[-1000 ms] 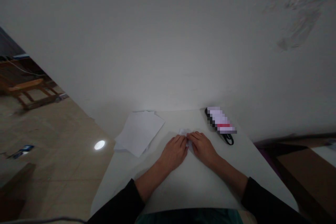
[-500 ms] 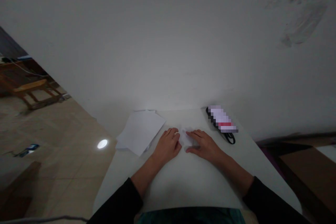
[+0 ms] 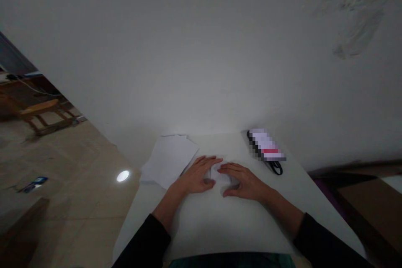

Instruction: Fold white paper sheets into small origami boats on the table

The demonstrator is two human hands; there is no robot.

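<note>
Where both hands (image 3: pixel 197 176) (image 3: pixel 244 182) meet, folded paper (image 3: pixel 220 174) between

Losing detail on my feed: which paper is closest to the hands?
The small folded paper, between the left hand and right hand; the larger, flat sheets lie stacked off beyond the left hand.

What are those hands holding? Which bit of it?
The left hand and right hand lie either side of a small piece of white paper, fingers reaching over it. Whether they actually hold it, and where, cannot be told.
</note>
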